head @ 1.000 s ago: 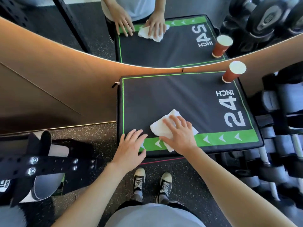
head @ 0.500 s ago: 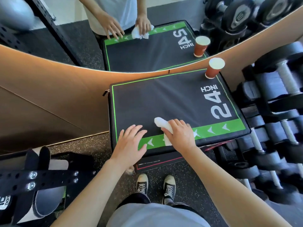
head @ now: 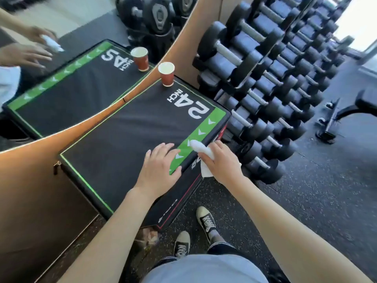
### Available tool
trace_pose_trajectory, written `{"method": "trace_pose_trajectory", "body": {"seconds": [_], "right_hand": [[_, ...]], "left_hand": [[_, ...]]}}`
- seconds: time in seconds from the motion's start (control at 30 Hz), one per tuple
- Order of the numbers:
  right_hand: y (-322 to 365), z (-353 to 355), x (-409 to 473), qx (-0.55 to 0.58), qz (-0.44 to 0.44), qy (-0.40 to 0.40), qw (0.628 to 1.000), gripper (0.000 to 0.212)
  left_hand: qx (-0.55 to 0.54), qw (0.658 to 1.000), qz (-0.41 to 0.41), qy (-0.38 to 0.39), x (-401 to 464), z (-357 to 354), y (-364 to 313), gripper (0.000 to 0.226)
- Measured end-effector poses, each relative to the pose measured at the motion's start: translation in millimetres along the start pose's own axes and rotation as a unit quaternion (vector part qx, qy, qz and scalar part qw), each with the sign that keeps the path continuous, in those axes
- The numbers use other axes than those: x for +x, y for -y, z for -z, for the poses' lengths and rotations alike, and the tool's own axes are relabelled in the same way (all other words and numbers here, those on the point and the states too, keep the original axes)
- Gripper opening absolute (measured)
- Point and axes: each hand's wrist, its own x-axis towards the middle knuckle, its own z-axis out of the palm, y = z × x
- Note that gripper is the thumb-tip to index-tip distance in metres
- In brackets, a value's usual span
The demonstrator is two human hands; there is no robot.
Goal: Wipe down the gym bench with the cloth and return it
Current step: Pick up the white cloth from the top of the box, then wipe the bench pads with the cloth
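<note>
Gripping the white cloth [head: 201, 149] in a bunch, the right hand [head: 221, 161] sat at the box's near edge, cloth tip on the green stripe [head: 201, 127] & the rest hanging down the side. The left hand [head: 158, 170] lay flat w/ fingers spread on the black 24 inch box [head: 122, 139], holding nothing. A red paper cup [head: 166, 74] stood at the far corner, by the dumbbell rack [head: 265, 78].

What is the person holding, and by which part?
The right hand grips a white cloth, bunched around its middle, both ends sticking out. The left hand holds nothing; it rests flat on the black padded box.
</note>
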Motion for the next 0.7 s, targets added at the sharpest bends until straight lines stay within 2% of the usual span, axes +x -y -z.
{"method": "trace_pose_trajectory", "body": {"seconds": [0.13,0.4,0.57,0.7], "right_hand": [[-23.1,22.9,-57.5,-0.015,-0.081,-0.042,0.996,0.038],[-69.9,69.5,-189.0,-0.048,-0.239,-0.131,0.961,0.037],[-101.1,94.2,-272.4,-0.07,-0.312,-0.159,0.934,0.039],[-122.4,110.8,-336.9,-0.059,-0.353,-0.179,0.917,0.037]], "left_hand": [[-0.013,0.995,-0.091,0.041,6.6,-14.4,-35.8,0.061],[-0.03,0.959,-0.26,0.106,-2.7,-55.1,-135.1,0.056],[-0.03,0.931,-0.337,0.134,-25.4,-79.0,-206.1,0.054],[-0.025,0.918,-0.366,0.151,-54.0,-100.1,-257.9,0.059]]}}
